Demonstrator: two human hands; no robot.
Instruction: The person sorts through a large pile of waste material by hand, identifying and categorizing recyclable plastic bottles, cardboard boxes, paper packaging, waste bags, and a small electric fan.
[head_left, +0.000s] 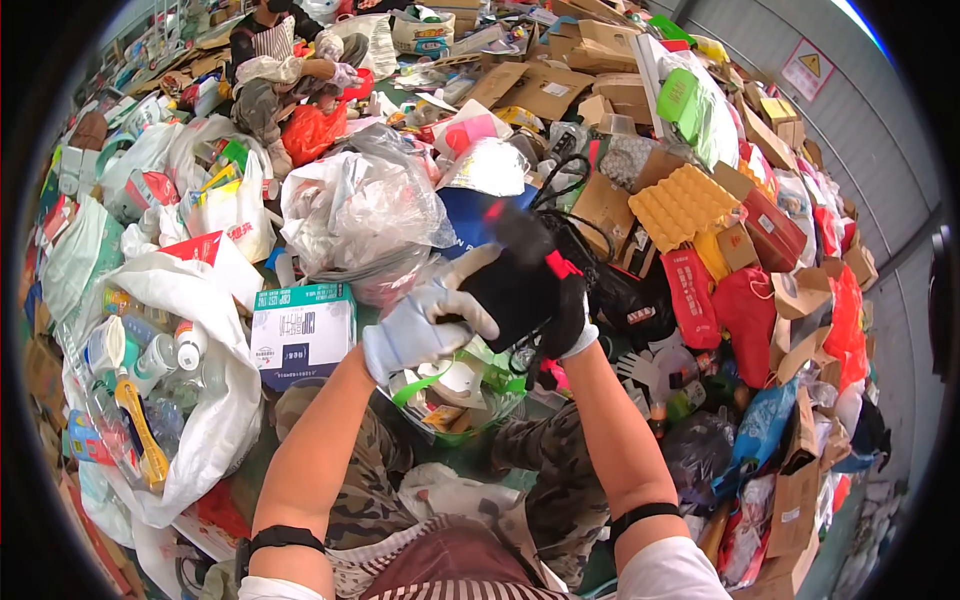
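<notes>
In the head view my left hand, in a pale glove, grips the left side of a black object with the thumb over its front. My right hand, in a dark glove, is at the object's right side with its fingers bent round it. A dark, rounded, blurred part with red bits rises from the top; I cannot make out its kind. Below my hands stands a green-edged clear bag with cardboard and mixed scraps inside. A black cord lies behind my right hand.
A white sack of bottles stands at left, beside a white-and-teal box. Cardboard, a yellow egg tray and red packaging pile up at right. Another person sits among the heap at the back left.
</notes>
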